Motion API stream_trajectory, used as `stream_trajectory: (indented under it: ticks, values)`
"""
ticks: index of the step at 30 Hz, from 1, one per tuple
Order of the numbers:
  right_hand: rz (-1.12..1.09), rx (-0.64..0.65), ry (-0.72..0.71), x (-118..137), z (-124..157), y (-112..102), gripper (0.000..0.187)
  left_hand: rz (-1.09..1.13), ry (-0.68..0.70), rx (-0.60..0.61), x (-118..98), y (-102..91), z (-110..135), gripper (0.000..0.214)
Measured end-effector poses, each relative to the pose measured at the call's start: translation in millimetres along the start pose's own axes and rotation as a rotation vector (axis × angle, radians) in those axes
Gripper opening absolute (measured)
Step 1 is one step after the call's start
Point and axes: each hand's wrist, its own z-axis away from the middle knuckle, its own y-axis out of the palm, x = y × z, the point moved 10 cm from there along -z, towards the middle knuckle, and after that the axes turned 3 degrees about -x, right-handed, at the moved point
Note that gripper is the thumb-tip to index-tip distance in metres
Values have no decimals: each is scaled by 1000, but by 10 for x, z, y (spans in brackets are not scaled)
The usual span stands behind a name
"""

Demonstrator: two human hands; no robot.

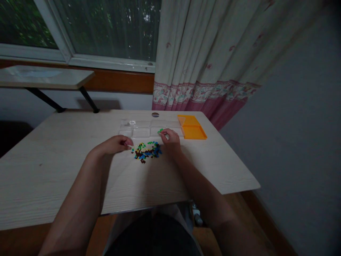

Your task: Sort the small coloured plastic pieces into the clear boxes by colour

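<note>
A heap of small coloured pieces (147, 150), blue, green, yellow and dark red, lies on the pale wooden table (66, 156). Just left of the heap rests my left hand (117, 144), its fingers curled together in a pinch; what they hold is too small to make out. My right hand (171, 139) sits at the heap's right, fingers bent down at the front edge of a clear compartment tray (141, 128). A few green pieces (160, 131) lie in the tray right by those fingertips.
An orange lid (192, 127) lies open to the right of the clear tray. A small round dark disc (155, 114) sits at the table's far edge. Behind stand a window, a floral curtain (202, 64) and a wall shelf (45, 76) at the left.
</note>
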Motion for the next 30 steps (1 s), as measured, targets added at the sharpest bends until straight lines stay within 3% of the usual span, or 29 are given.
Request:
stream_trajectory:
  ticks: [7, 21, 30]
  values:
    - [-9, 5, -20, 40, 24, 25, 7, -156, 84, 16, -41, 57, -59, 27]
    - [-83, -1, 13, -24, 18, 41, 9, -322, 191, -118, -198, 199, -160, 23]
    - [-55, -17, -43, 72, 24, 24, 6, -245, 179, -56, -204, 196, -118, 31]
